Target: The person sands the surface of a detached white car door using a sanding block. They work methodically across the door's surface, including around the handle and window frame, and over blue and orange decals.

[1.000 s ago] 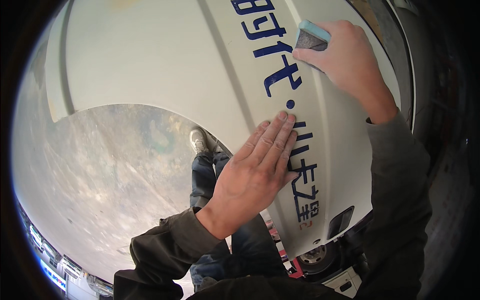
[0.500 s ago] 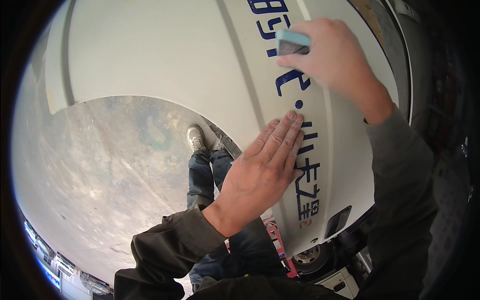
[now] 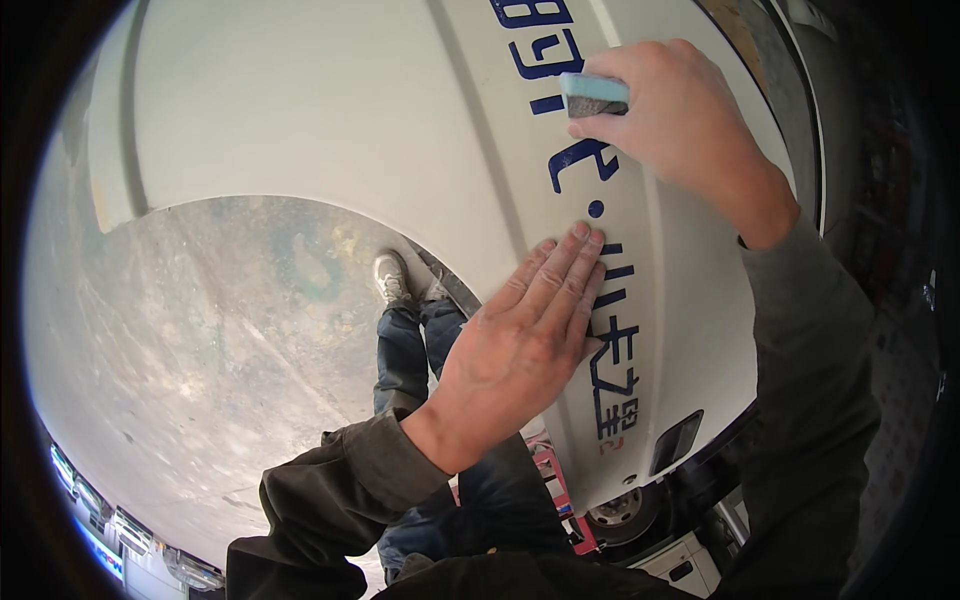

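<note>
A white vehicle panel (image 3: 300, 100) carries a vertical band of dark blue lettering and has a curved cutout. My left hand (image 3: 515, 345) lies flat on it over the lower lettering, fingers stretched and dusty at the tips. My right hand (image 3: 680, 130) grips a block (image 3: 595, 92) with a light blue layer and a dark grey face, held at the upper lettering, partly hiding it. Whether the block touches the panel is not clear.
My legs and sneaker (image 3: 392, 272) show through the cutout above a stained pale floor (image 3: 220, 330). A wheel (image 3: 615, 508) and red metalwork (image 3: 550, 480) are below the panel. Dark shapes (image 3: 900, 300) lie at the right rim, bright objects at the lower left.
My right hand and block moved left over the lettering, then slightly back right and down. My left hand shifted slightly right in view, along with the lettering, still flat.
</note>
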A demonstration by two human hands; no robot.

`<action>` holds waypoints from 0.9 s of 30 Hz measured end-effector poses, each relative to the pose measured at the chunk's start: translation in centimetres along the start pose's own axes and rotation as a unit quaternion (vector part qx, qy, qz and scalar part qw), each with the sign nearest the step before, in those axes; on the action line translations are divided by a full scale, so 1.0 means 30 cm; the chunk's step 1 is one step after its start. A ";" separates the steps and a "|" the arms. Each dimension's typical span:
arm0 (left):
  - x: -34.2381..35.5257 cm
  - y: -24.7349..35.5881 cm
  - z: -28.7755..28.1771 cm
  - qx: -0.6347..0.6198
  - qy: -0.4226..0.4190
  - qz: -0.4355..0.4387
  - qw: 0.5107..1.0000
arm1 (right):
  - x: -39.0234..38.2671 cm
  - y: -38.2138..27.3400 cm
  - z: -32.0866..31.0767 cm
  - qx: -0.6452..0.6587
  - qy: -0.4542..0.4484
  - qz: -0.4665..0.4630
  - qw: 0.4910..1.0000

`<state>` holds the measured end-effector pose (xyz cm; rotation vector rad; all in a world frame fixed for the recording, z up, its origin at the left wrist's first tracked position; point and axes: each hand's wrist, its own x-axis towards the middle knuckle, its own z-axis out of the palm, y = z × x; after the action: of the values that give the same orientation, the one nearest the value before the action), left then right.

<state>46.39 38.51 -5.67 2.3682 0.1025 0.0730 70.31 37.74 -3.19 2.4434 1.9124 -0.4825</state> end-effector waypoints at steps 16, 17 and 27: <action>0.007 0.000 -0.006 -0.009 -0.001 -0.002 1.000 | 0.153 -0.008 -0.016 0.003 -0.009 -0.067 0.998; 0.007 -0.002 -0.007 -0.011 0.000 0.000 1.000 | 0.155 0.014 -0.018 0.002 -0.006 -0.083 0.997; 0.006 -0.003 -0.009 -0.009 -0.003 -0.003 1.000 | 0.160 0.044 -0.011 -0.015 -0.019 -0.115 0.993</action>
<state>46.53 38.78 -5.53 2.3503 0.1045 0.0634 72.64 42.00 -4.28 2.1902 2.1804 -0.4947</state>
